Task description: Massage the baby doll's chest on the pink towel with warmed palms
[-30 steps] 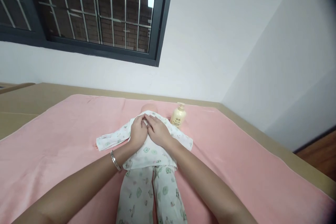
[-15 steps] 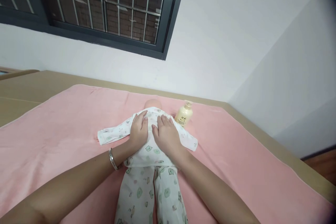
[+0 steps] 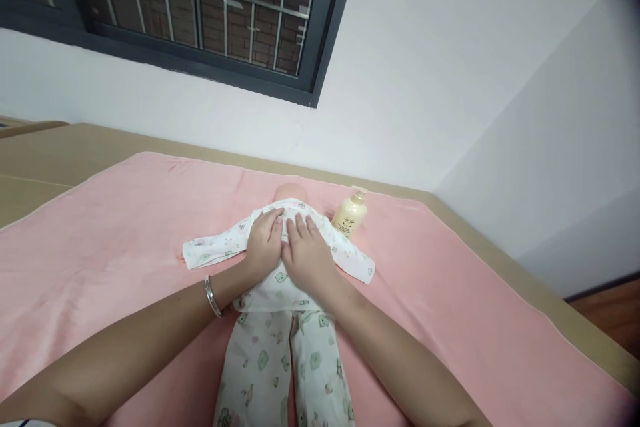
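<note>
A baby doll (image 3: 290, 191) lies stretched out on a pink blanket (image 3: 150, 213), its head toward the wall. It wears a white printed top (image 3: 281, 287) and matching trousers (image 3: 260, 360), with both sleeves spread sideways. My left hand (image 3: 265, 243) rests flat on the left part of the doll's upper body, fingers extended. On the other side, my right hand (image 3: 309, 255) lies flat with its fingers stretched out, its thumb close to my left hand. Much of the top's chest area is hidden beneath both hands. A silver bracelet (image 3: 213, 296) circles my left wrist.
A pale yellow pump bottle (image 3: 350, 212) stands just beyond the doll's right-hand sleeve. The blanket covers a tan surface (image 3: 70, 153) that meets a white wall (image 3: 380, 113). Above is a dark-framed window (image 3: 225, 73) with metal bars.
My right hand has slid left across the doll's top, closer to my left hand. My left hand stays nearly in place. The view has tilted slightly.
</note>
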### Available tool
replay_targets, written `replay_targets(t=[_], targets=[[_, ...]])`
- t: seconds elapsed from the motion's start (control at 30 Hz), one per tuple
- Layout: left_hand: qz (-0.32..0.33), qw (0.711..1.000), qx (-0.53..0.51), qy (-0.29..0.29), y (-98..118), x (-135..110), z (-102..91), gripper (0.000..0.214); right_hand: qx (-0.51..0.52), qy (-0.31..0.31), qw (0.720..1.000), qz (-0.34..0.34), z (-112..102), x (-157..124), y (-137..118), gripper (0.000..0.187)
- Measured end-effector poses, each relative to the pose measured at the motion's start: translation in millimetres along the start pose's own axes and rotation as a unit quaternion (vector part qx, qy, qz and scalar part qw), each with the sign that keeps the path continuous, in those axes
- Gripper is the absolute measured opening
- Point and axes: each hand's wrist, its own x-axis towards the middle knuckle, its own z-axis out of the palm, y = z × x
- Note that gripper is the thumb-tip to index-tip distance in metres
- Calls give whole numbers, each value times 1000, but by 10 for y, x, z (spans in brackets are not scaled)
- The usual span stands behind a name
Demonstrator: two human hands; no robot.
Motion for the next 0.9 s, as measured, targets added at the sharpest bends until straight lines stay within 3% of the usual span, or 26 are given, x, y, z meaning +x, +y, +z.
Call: replay_targets(t=[0.13, 0.37, 0.5, 0.63, 0.9], targets=[[11, 1000, 3, -9, -28, 8, -11, 40, 38, -17, 993, -110, -6, -4, -62, 52], [-4, 997, 73, -32, -7, 37, 5, 44, 97, 6, 994, 44, 41, 233, 397, 53], [-16, 989, 129, -64, -20, 122, 12, 44, -9, 29, 997, 67, 46, 74, 154, 53], [2, 975, 197, -104, -15, 168, 8, 42, -101, 39, 993, 37, -2, -72, -103, 50], [58, 943, 301, -130, 70, 28, 34, 46, 87, -13, 995, 49, 54, 224, 378, 58]])
